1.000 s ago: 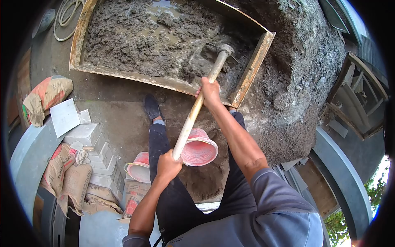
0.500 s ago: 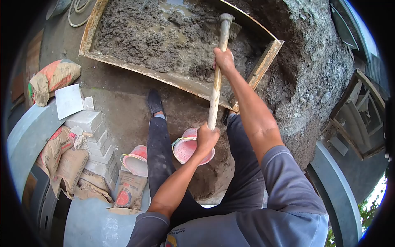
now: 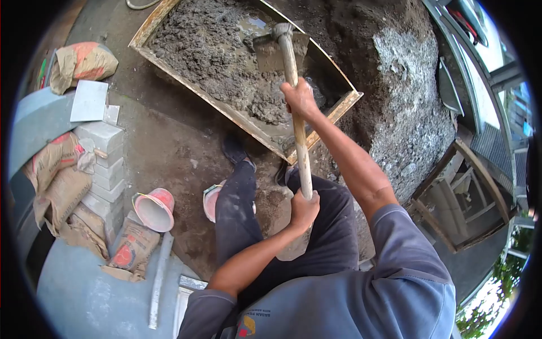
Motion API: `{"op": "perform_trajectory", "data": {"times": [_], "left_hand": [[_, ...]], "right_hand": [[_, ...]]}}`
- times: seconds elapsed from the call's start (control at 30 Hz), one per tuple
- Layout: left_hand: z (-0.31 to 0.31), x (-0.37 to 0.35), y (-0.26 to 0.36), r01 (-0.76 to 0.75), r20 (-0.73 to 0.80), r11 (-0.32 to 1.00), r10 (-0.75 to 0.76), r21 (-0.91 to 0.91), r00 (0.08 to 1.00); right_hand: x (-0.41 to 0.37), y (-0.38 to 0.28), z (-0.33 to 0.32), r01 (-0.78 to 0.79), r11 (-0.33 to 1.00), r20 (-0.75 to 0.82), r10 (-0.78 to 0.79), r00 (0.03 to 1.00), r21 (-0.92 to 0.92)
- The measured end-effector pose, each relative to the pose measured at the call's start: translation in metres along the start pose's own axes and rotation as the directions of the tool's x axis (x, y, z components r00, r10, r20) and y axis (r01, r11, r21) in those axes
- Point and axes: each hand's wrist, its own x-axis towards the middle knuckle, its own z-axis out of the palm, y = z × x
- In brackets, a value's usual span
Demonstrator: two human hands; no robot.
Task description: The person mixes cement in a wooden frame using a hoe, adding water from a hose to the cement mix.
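My right hand (image 3: 300, 100) is wrapped round the middle of a hoe's wooden handle (image 3: 301, 147). Lower down, my left hand (image 3: 305, 210) grips the handle near its butt end, over my thighs. The wide metal hoe blade (image 3: 296, 50) shows its flat face above the wet grey mix (image 3: 209, 56) near the right end of a shallow trough. Rust and dried mortar mark the trough's rim (image 3: 212, 101). Water pools on part of the mix (image 3: 252, 25).
A pink bucket (image 3: 154, 210) stands at left; another bucket (image 3: 211, 202) is partly behind my leg. Stacked pale blocks (image 3: 104, 144) and cement bags (image 3: 52, 161) line the left. A gravel heap (image 3: 403, 107) rises right of the trough, with a wooden frame (image 3: 491, 189) beyond.
The hoe blade shows more of its face and lies farther left over the mix. Both hands keep their hold as the butt end moves toward my body. The whole view has turned.
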Motion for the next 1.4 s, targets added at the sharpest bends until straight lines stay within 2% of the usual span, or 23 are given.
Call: {"op": "perform_trajectory", "data": {"times": [0.13,0.2,0.23,0.27,0.33,0.37,0.47,0.5,0.53,0.6,0.7,0.73,0.8,0.87,0.93,1.0,1.07,1.17,1.23,1.3,1.33,1.37,1.4], "left_hand": [[0.060,0.062,0.045,-0.183,-0.109,0.964,0.164,-0.194,0.980],[0.101,0.089,0.065,-0.112,-0.098,0.950,0.087,-0.292,0.991],[0.125,0.099,0.073,-0.082,-0.103,0.911,0.044,-0.405,0.994],[0.150,0.110,0.077,-0.136,-0.167,0.859,0.060,-0.494,0.984],[0.176,0.115,0.097,0.051,-0.053,0.818,-0.099,-0.573,0.994],[0.194,0.120,0.100,0.048,-0.058,0.767,-0.111,-0.640,0.992],[0.234,0.109,0.095,0.233,0.125,0.707,-0.202,-0.667,0.971],[0.241,0.101,0.101,0.242,0.108,0.633,-0.244,-0.735,0.964],[0.260,0.097,0.095,0.199,0.014,0.682,-0.267,-0.704,0.964],[0.280,0.088,0.081,0.204,0.015,0.750,-0.251,-0.629,0.968],[0.251,0.063,0.087,0.281,0.032,0.772,-0.321,-0.569,0.947],[0.253,0.058,0.063,0.278,-0.008,0.819,-0.326,-0.503,0.945],[0.226,0.040,0.031,0.132,-0.185,0.932,-0.203,-0.337,0.962],[0.179,0.021,0.017,0.214,-0.128,0.945,-0.251,-0.247,0.959],[0.129,-0.006,0.031,0.300,-0.097,0.940,-0.318,-0.165,0.943],[0.115,-0.036,0.011,0.293,-0.107,0.951,-0.304,-0.102,0.947],[0.120,-0.050,-0.003,0.234,-0.148,0.969,-0.243,-0.072,0.959],[0.140,-0.046,-0.003,0.091,-0.245,0.996,-0.092,-0.014,0.965],[0.137,-0.005,0.021,0.107,-0.226,0.987,-0.133,-0.122,0.965],[0.142,0.048,0.039,-0.058,-0.311,0.980,-0.005,-0.192,0.950],[0.141,0.071,0.054,-0.095,-0.305,0.958,0.008,-0.270,0.952],[0.150,0.100,0.056,-0.146,-0.291,0.950,0.063,-0.274,0.955],[0.153,0.113,0.072,-0.060,-0.277,0.928,-0.047,-0.367,0.960]], "right_hand": [[0.067,-0.036,-0.021,0.180,0.970,0.041,-0.175,0.984,-0.167],[0.105,-0.031,-0.026,0.180,0.941,0.101,-0.157,0.982,-0.288],[0.124,-0.018,-0.027,0.228,0.916,0.161,-0.183,0.970,-0.329],[0.143,-0.003,-0.029,0.275,0.891,0.219,-0.206,0.954,-0.361],[0.163,0.026,-0.030,0.248,0.848,0.321,-0.098,0.942,-0.468],[0.175,0.037,-0.030,0.261,0.833,0.343,-0.092,0.935,-0.488],[0.177,0.093,-0.056,0.155,0.787,0.344,0.077,0.936,-0.598],[0.176,0.113,-0.069,0.133,0.774,0.330,0.103,0.938,-0.619],[0.170,0.133,-0.081,0.105,0.757,0.319,0.142,0.937,-0.645],[0.165,0.157,-0.095,0.060,0.778,0.313,0.180,0.932,-0.626],[0.149,0.169,-0.104,0.023,0.814,0.329,0.208,0.921,-0.580],[0.142,0.171,-0.103,0.021,0.827,0.343,0.211,0.915,-0.562],[0.121,0.186,-0.090,-0.177,0.922,0.301,0.287,0.909,-0.343],[0.096,0.188,-0.077,-0.309,0.939,0.243,0.338,0.909,-0.150],[0.062,0.177,-0.063,-0.364,0.930,0.255,0.364,0.896,-0.051],[0.030,0.168,-0.051,-0.399,0.917,0.310,0.381,0.871,-0.007],[-0.004,0.142,-0.047,-0.350,0.934,0.360,0.302,0.883,0.076],[-0.009,0.084,-0.047,-0.164,0.982,0.371,0.117,0.921,0.096],[0.019,0.042,-0.043,0.005,1.000,0.348,-0.014,0.937,0.027],[0.069,0.022,-0.031,0.185,0.983,0.322,-0.177,0.930,0.007],[0.096,0.014,-0.024,0.249,0.958,0.312,-0.197,0.930,-0.139],[0.124,0.018,-0.020,0.320,0.935,0.345,-0.254,0.904,-0.152],[0.148,0.027,-0.015,0.308,0.930,0.351,-0.226,0.909,-0.199]]}}
